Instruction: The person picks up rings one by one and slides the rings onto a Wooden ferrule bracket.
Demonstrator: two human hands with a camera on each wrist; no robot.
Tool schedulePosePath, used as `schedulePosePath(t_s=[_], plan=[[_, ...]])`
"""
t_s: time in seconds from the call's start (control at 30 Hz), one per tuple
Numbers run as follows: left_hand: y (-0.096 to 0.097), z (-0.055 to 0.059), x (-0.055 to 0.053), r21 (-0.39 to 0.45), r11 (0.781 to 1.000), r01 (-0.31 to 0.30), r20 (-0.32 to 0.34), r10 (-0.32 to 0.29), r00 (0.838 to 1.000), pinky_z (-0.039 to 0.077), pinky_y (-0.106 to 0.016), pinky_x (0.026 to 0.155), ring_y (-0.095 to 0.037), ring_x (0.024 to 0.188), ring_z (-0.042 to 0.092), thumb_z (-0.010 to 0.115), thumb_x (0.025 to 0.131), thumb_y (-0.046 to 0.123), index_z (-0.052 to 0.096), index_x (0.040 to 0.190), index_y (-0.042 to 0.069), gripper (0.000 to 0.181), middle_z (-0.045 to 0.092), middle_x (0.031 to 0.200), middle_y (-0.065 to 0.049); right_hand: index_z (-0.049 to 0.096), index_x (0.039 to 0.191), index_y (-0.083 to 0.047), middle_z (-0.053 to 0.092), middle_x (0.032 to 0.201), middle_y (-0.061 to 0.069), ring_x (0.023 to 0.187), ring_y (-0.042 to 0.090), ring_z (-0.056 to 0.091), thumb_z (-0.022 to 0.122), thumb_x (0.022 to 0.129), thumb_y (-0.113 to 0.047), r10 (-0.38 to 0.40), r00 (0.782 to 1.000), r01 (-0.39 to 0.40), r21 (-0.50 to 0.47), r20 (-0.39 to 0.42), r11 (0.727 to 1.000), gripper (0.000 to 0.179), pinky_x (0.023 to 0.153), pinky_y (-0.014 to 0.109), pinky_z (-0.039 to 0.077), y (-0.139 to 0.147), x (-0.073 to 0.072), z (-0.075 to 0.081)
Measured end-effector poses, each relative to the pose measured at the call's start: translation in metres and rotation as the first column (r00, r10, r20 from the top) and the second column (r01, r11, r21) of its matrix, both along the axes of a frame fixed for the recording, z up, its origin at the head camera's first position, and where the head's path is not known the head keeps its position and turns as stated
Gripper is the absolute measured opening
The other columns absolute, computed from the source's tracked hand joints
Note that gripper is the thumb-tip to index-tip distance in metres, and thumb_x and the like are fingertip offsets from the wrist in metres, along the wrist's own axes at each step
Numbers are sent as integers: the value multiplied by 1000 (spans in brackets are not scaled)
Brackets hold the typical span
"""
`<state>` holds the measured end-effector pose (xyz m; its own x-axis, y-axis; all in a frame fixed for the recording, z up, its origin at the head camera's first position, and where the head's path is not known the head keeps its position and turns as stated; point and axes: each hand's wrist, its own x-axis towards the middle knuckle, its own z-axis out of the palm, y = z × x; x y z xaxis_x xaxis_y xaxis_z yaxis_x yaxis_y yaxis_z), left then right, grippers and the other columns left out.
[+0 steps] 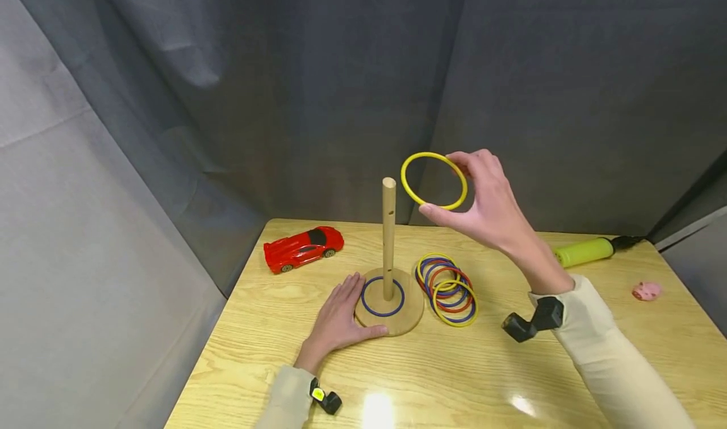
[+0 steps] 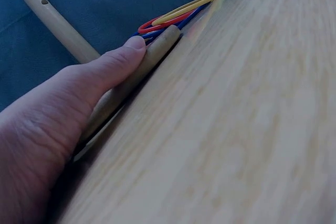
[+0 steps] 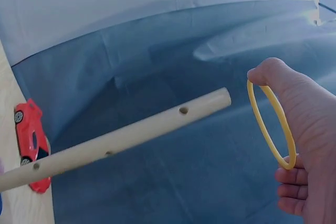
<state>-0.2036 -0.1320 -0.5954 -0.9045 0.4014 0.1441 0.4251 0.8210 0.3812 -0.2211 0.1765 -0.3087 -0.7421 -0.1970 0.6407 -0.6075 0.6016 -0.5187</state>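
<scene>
My right hand [image 1: 491, 205] holds a yellow ring [image 1: 404, 178] by its edge, thumb at the near side and fingers at the far side. The ring is tilted in the air, just right of the top of a wooden peg [image 1: 389, 227] and apart from it. The peg stands upright on a round wooden base [image 1: 411, 309]. Around its foot lies a blue ring [image 1: 365, 303] on the base. My left hand [image 1: 339, 322] rests against the base's left and front edge, fingers straight and thumb spread. In the left wrist view the thumb [image 2: 118, 64] lies on the base's rim.
Right of the base lies an overlapping pile of several yellow, blue and red rings [image 1: 476, 306]. A red toy car [image 1: 301, 249] sits at the back left of the table [image 1: 443, 378]. A green cylinder [image 1: 585, 252] and a small pink object [image 1: 647, 291] lie on the right. Dark curtains [image 1: 341, 88] hang behind.
</scene>
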Motion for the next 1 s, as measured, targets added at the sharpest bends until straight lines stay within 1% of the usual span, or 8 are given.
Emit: schedulePosePath(t_s=[0.1,0.2,0.4,0.57,0.73,0.87,1.0], plan=[[0,-1,-1,2,1000,0,-6,0,1000,18,-44,131,-25,161,16,55,73,97,24,167,12,131,22,174,-7,63,130,-8,56,113,6,108,23,46,94,72,-38,19,1000,-19,-4,-12,1000,72,90,40,39,-8,-2,7],[0,-2,-2,7,1000,0,-8,0,1000,18,-44,131,-25,161,16,55,73,97,24,167,12,131,22,174,-7,62,132,-7,55,113,7,109,24,46,93,72,-40,32,999,-32,13,-9,999,75,90,42,41,-15,-4,11],[0,-1,-2,12,1000,-5,-4,5,1000,20,-44,130,-24,161,17,55,73,97,23,167,12,131,22,174,-6,60,135,-5,54,112,7,109,25,44,91,73,-48,48,998,-51,81,42,995,81,90,43,43,-27,-10,9],[0,-1,-1,18,1000,-11,-2,11,1000,20,-45,130,-25,161,18,56,73,97,23,167,11,132,23,174,-7,62,131,-5,54,106,6,105,24,45,90,72,-52,58,997,-64,120,50,991,81,85,40,43,-35,-12,3],[0,-2,-1,22,1000,-17,1,17,1000,20,-46,130,-25,161,17,57,72,96,23,168,11,132,23,174,-6,62,128,-5,53,102,5,101,24,45,91,71,-53,61,996,-69,146,59,987,80,82,38,42,-41,-15,-7],[1,-1,-1,23,1000,-20,20,20,1000,18,-44,131,-22,161,14,57,72,97,21,168,13,133,21,174,-5,62,128,-5,53,104,5,102,24,45,91,71,-53,62,993,-77,159,95,984,80,83,38,43,-43,-16,-18],[1,-2,-1,8,1000,-20,15,20,1000,19,-44,131,-22,161,16,54,71,98,21,168,13,133,22,174,-5,61,130,-3,53,106,7,102,24,46,90,71,-53,73,987,-97,158,146,983,83,83,40,44,-44,-15,-30]])
